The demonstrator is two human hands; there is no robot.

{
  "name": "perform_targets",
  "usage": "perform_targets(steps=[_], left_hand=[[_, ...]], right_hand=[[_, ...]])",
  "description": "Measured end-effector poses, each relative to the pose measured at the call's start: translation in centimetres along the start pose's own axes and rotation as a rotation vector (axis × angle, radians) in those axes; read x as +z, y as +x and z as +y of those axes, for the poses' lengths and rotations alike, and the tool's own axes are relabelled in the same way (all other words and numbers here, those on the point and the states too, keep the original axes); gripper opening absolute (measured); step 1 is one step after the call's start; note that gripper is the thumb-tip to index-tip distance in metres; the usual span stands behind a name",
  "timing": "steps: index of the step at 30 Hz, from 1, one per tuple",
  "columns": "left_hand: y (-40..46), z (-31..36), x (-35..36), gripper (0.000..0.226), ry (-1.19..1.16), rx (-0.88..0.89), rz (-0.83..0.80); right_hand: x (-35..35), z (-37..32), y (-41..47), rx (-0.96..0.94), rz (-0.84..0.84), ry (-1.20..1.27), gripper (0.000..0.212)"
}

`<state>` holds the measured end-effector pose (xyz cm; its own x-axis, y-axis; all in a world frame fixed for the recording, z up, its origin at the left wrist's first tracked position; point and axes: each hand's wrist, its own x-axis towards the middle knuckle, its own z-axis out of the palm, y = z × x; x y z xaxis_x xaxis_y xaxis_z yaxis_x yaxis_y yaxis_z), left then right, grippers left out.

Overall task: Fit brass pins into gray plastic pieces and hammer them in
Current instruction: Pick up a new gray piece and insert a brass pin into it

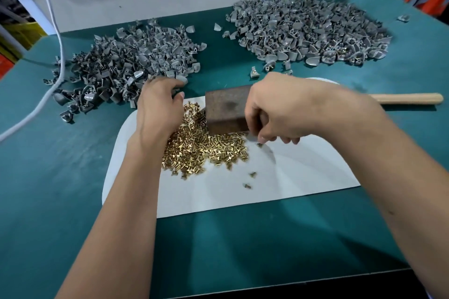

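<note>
Reaching into the near edge of the left heap of gray pieces, the left hand curls its grip round one gray piece, though the piece itself is mostly hidden. The brass pins lie heaped on the white mat at the worktop's middle, touching the brown block. The right hand hovers just beside the block, fingertips pressed together as if pinching a pin; whether it holds one I cannot tell. A second gray heap sits toward the far right corner, the hammer handle behind the right wrist. A pin so small could slip from the pinch, or the left wrist could scatter the pin heap.
</note>
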<state>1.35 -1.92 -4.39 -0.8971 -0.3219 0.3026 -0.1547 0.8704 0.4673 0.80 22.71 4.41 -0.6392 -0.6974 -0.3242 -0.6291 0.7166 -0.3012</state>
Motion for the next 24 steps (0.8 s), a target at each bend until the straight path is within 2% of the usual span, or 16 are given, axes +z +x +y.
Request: perform_targets(steps=[4,6,8,12,15,18,21,24], left_hand=[[-0.2,0.1,-0.2,0.025,-0.032,0.002,0.087],[-0.3,0.2,-0.3,0.022,-0.054,0.001,0.108],[-0.3,0.3,-0.3,0.022,-0.075,0.002,0.105],[-0.4,0.4,-0.5,0.021,-0.083,0.025,0.127],[-0.3,0.4,-0.3,0.015,-0.067,-0.018,0.124],[-0.2,0.2,-0.1,0.011,-0.039,-0.039,0.141],[-0.1,-0.3,-0.2,0.007,0.025,-0.047,0.145],[-0.2,0.1,-0.3,0.004,-0.040,-0.017,0.202]], right_hand=[[0.4,-1.3,-0.2,-0.010,-0.015,-0.170,0.009],[0.6,-2.0,-0.5,-0.016,-0.021,-0.255,0.014],[1.0,-2.4,-0.7,-0.032,0.018,-0.316,0.022],[1.6,-2.1,-0.9,-0.099,0.075,-0.358,0.022],[1.4,-1.8,-1.2,-0.175,0.113,-0.269,0.019],[0.7,-1.6,-0.9,-0.214,0.205,-0.050,0.019],[0.1,-1.2,-0.1,-0.276,0.415,0.066,0.014],[0.2,-0.6,0.8,-0.268,0.590,0.173,0.007]])
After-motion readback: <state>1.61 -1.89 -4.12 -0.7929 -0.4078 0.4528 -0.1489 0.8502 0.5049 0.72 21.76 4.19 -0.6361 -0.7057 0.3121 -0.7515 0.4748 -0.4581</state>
